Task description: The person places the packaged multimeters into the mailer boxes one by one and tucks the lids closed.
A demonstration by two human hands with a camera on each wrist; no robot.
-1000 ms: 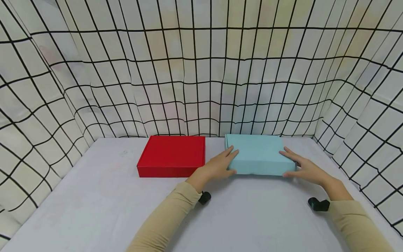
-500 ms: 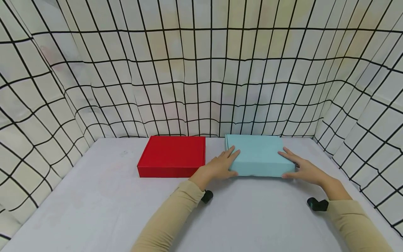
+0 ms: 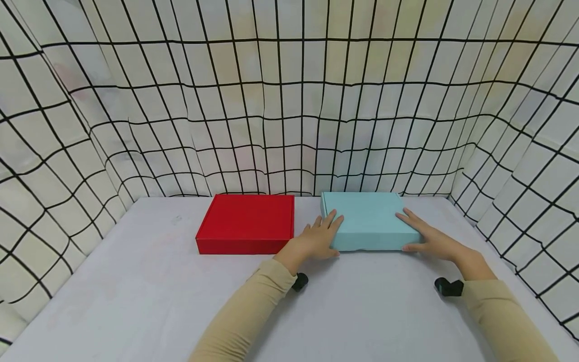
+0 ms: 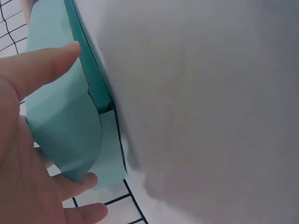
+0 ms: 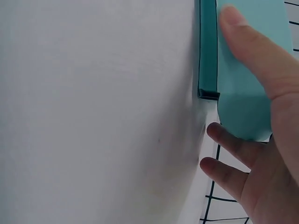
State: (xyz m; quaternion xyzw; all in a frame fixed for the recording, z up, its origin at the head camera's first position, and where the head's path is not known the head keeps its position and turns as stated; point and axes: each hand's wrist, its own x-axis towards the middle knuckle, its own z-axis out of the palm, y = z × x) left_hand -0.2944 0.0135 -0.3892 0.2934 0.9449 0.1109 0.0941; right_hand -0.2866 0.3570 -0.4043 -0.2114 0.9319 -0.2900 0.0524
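Card-like, matte and flat-topped, the pale blue box (image 3: 366,213) lies just right of the red box (image 3: 249,218), a narrow gap between them. Its long axis runs left to right, in line with the red box's, and its front panel (image 3: 375,243) faces you; the wrist views show that panel ending in rounded corners, with a darker teal strip along it. Your left hand (image 3: 314,241) touches the end nearer the red box, your right hand (image 3: 434,241) the end farther from it, both spread wide, thumbs at the front and fingers apart; you cannot tell how hard they press. A smooth white surface (image 3: 158,301) stretches out in front of the red box, and white sheeting with wavy black grid lines (image 3: 285,105) rises behind it. Your left wrist covers the red box's near right corner; both wrist views cut the blue box off.
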